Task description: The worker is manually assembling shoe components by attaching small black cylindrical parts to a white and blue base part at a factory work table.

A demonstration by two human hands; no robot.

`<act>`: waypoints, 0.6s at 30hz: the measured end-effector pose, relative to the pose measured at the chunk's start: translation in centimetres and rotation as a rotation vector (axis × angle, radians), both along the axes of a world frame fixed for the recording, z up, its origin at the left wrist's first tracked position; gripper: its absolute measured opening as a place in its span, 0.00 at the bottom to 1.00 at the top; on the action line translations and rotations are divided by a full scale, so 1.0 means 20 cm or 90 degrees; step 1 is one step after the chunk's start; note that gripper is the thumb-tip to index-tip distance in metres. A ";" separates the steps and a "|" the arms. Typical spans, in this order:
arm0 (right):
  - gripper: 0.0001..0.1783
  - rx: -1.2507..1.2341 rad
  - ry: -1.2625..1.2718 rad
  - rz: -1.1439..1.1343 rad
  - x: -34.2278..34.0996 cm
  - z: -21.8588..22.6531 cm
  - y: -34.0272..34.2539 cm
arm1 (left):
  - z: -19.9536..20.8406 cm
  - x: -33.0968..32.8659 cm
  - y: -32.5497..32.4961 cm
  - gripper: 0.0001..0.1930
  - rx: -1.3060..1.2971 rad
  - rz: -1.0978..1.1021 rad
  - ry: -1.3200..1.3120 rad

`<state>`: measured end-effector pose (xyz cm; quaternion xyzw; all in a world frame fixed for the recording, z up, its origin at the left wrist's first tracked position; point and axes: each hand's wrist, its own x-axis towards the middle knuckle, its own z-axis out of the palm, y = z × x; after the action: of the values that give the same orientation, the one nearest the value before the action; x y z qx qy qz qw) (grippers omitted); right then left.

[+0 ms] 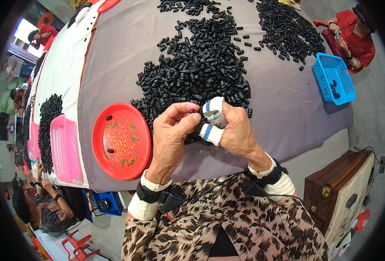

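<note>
My left hand (171, 130) is closed, with thumb and forefinger pinching a small black plastic part (194, 114) in front of my chest. My right hand (240, 130) meets it from the other side, its thumb and forefinger covered by white fabric bands with blue stripes (212, 132). Between those covered fingers shows a small grey, metallic-looking tool (218, 119); its exact kind is partly hidden. Just beyond both hands spreads a large heap of small black cylindrical parts (196, 65).
A red round tray (99, 143) with a few black parts stands left of my hands. Pink baskets (64, 152) lie further left, a blue basket (334, 78) at the far right. Another black heap (288, 32) lies near a person in red (353, 39). A wooden cabinet (331, 187) stands lower right.
</note>
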<state>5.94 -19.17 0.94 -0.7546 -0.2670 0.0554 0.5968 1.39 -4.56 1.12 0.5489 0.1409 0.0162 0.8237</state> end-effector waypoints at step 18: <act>0.15 0.013 -0.008 -0.012 0.00 -0.04 0.01 | 0.01 -0.03 0.01 0.11 -0.021 -0.021 0.008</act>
<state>5.88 -19.07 0.14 -0.7512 -0.2646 0.0423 0.6032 0.85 -4.26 1.23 0.5373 0.1370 -0.0031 0.8322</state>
